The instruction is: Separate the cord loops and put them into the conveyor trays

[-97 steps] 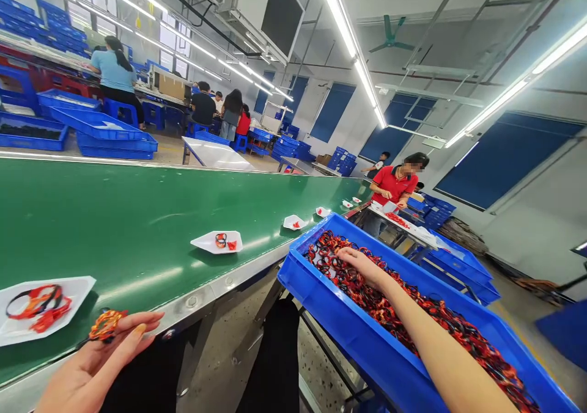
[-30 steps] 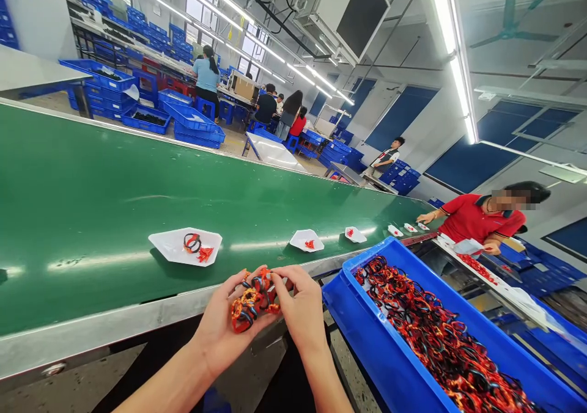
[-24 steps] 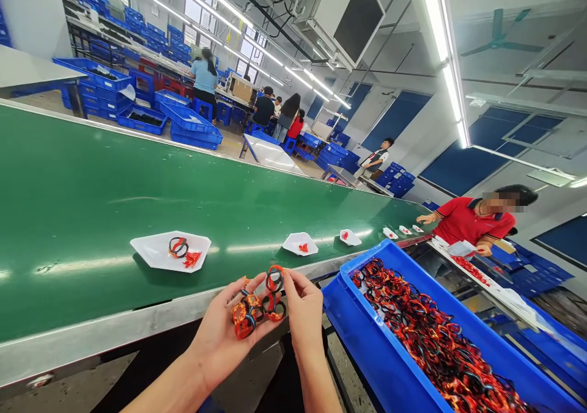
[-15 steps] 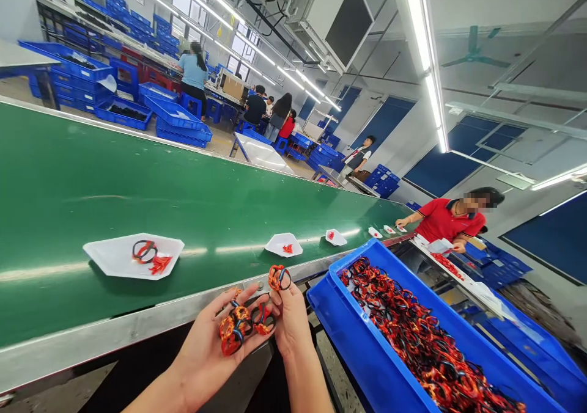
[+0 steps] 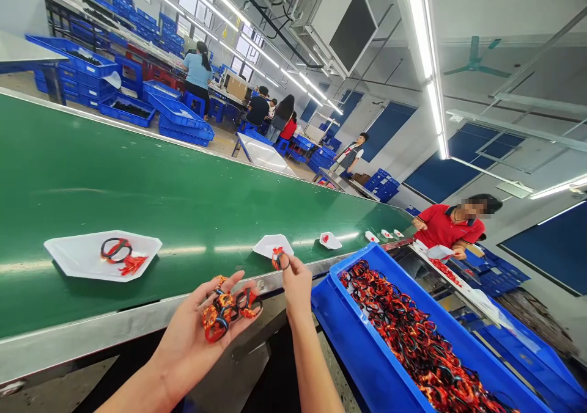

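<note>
Head view: the left hand (image 5: 195, 339) lies palm-up, loosely cupping a bunch of rings (image 5: 224, 312). The right hand (image 5: 297, 285) pinches a single ring (image 5: 279, 259) over the green conveyor (image 5: 183, 205) by a white tray (image 5: 266, 245), left of the blue bin (image 5: 348, 339).

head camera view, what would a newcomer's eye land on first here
The wide green conveyor belt fills the left and middle, carrying a line of white trays with small red and black pieces. At lower right a blue bin brims with red-and-black rings. In front, the left hand cradles a bunch of rings on its open palm while the right hand pinches a single ring near the belt's edge.
</note>
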A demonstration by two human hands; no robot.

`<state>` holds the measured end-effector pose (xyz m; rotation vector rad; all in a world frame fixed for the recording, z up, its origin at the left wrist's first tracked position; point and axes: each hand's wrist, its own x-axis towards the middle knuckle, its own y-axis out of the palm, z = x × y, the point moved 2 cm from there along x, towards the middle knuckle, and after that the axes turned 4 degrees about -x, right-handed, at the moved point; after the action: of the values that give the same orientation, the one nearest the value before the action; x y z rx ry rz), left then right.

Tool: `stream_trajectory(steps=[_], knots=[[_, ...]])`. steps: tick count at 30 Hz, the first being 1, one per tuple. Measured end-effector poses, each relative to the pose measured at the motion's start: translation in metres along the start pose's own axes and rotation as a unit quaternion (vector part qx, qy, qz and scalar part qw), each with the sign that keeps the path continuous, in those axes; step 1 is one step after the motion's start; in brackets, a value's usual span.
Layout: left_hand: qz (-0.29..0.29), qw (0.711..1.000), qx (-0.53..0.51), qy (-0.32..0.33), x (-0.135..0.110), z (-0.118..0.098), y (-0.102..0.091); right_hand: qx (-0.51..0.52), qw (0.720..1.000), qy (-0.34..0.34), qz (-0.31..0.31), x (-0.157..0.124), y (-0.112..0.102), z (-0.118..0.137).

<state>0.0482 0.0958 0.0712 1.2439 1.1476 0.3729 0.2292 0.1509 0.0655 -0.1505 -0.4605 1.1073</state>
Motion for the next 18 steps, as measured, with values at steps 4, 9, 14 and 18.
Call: stream_trajectory(steps=[4,9,14,18], knots=[[-0.002,1.000,-0.014,0.018,-0.001,-0.008,0.003,-0.071,0.997,-0.029,-0.031,0.035,-0.003,0.007],[-0.011,0.999,-0.018,0.034,-0.004,-0.014,0.001,-0.101,0.993,-0.053,0.028,0.004,-0.004,0.034],[0.012,0.998,0.003,0.054,0.001,-0.014,-0.002,-0.104,0.970,-0.117,0.184,-0.059,-0.002,0.060],[0.025,0.998,0.006,0.053,0.004,-0.012,-0.005,-0.077,0.970,-0.119,0.200,-0.073,0.000,0.058]])
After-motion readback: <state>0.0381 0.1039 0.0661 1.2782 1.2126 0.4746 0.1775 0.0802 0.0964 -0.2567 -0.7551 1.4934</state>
